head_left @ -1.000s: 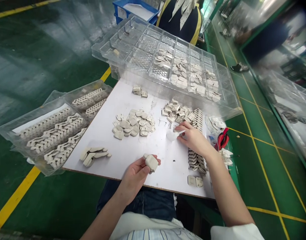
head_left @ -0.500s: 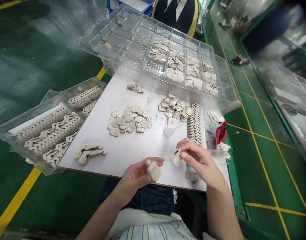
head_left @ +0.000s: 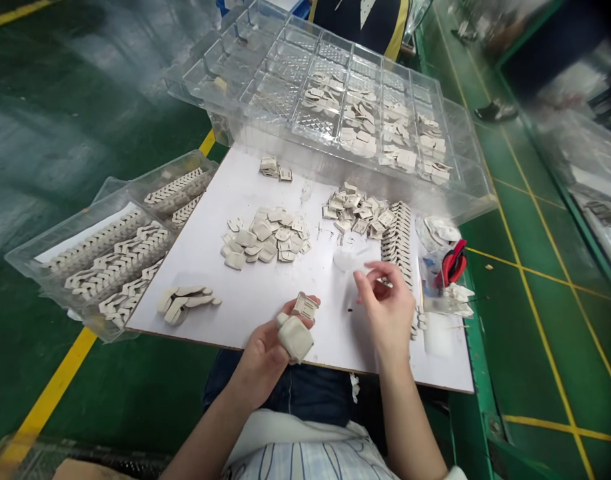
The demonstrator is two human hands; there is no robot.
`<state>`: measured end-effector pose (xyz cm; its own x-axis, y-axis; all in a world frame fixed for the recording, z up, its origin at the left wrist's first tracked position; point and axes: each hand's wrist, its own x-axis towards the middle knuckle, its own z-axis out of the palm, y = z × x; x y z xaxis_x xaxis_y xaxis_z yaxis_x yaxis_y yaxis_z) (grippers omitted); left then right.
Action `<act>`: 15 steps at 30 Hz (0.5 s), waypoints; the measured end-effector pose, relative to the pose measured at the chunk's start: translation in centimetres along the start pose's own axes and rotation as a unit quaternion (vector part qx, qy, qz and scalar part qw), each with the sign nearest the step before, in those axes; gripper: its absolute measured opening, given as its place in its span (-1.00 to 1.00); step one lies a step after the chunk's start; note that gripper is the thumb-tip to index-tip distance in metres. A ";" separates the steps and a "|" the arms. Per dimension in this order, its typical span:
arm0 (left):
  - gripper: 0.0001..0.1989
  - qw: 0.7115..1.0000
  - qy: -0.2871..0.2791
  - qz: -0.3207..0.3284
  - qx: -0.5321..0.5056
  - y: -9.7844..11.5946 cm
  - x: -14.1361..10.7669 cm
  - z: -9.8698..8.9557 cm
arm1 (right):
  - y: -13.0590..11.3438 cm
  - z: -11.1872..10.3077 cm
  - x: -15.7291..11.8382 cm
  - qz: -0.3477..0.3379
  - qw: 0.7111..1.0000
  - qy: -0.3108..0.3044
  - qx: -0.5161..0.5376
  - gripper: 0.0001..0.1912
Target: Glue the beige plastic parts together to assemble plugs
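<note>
My left hand, near the board's front edge, is closed around a beige rounded plastic part. A flat beige piece with slots is also held in its fingers, just beyond the rounded part. My right hand hovers over the white board with thumb and forefinger apart, and nothing shows between them. Behind its fingers runs a row of nested beige parts, partly hidden by the hand. A tiny dark bit lies on the board left of the right hand.
Heaps of rounded caps and slotted pieces lie mid-board. Curved parts sit at left. A compartmented clear tray spans the back; another tray stands at left. Red-handled pliers lie at right.
My right hand has let go of the small beige part with the dark slot and moved slightly away from me. A slotted piece now shows in my left hand. The view has shifted slightly.
</note>
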<state>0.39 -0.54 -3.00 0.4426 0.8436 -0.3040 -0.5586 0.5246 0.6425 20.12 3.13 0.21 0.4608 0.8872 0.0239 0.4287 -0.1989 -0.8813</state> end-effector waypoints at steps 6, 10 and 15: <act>-0.63 0.981 -0.025 -0.070 -0.178 -1.1 0.7 0.5 | 0.4 0.6 2.6 -0.076 0.997 -0.015 -0.016 -0.78; -0.64 0.970 -0.025 -0.098 -0.223 -1.2 1.1 0.7 | 0.1 -1.0 1.4 -0.024 0.979 -0.032 0.198 -0.73; -0.65 0.959 -0.020 -0.124 -0.254 -0.7 1.5 0.7 | 0.1 -2.3 1.2 -0.001 0.954 -0.055 0.293 -0.63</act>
<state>1.94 0.23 -3.40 0.6260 0.6865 -0.3698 -0.6986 0.7045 0.1251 22.51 3.21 1.27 0.3627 0.9319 0.0053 -0.0938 0.0421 -0.9947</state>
